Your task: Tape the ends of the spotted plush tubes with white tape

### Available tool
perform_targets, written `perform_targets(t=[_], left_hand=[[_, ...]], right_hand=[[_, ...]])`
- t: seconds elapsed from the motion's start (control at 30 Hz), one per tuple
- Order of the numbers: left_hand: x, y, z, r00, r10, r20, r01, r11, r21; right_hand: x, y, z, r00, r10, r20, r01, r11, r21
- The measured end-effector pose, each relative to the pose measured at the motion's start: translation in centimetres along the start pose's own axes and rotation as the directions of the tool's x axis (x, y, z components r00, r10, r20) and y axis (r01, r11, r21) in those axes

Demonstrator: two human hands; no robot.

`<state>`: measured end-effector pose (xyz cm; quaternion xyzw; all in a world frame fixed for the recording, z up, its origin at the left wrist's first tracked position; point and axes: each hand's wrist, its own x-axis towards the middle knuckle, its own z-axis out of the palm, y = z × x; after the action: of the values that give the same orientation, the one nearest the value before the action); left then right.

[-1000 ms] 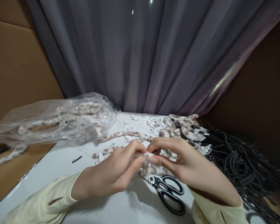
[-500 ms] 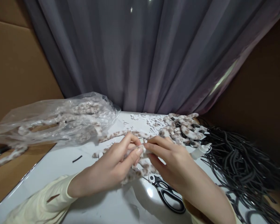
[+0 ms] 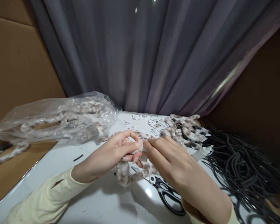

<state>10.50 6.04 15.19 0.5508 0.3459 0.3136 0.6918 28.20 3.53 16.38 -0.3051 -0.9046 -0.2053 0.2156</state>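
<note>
A furry white-and-brown strip (image 3: 128,178) hangs in a curve below my hands, near the middle of the white table. My left hand (image 3: 118,151) pinches a whitish end of it between thumb and index finger, the other fingers loosely curled beneath. Fingers bent, my right hand (image 3: 169,155) meets that same end from the right; its fingertips press together there, and what they grip is too small to make out. Black-handled scissors (image 3: 166,194) lie just below my right hand, their blades partly under the strip.
A clear plastic bag (image 3: 84,116) of furry strips lies at the back left. Back right are a furry pile (image 3: 184,129), a white bottle (image 3: 202,152) and a heap of black cords (image 3: 240,161). Small scraps (image 3: 155,124) and a short black piece (image 3: 78,157) lie on the table (image 3: 95,205).
My left hand has turned and its lower fingers have loosened from the bunched strip. The strip now hangs in a clearer loop below the hands. The view has shifted slightly.
</note>
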Motion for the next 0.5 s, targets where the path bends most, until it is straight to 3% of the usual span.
perform_targets(t=[0.33,0.5], left_hand=[[-0.4,0.6,0.3,1.0,0.011,0.012,-0.014,0.962,0.271],[-0.5,0.1,0.3,0.997,0.079,-0.017,-0.065,0.911,0.406]], right_hand=[[-0.8,0.9,0.3,0.997,-0.034,0.068,0.024,0.988,0.155],[-1.1,1.2,0.6,0.99,0.034,0.134,-0.072,0.954,0.292]])
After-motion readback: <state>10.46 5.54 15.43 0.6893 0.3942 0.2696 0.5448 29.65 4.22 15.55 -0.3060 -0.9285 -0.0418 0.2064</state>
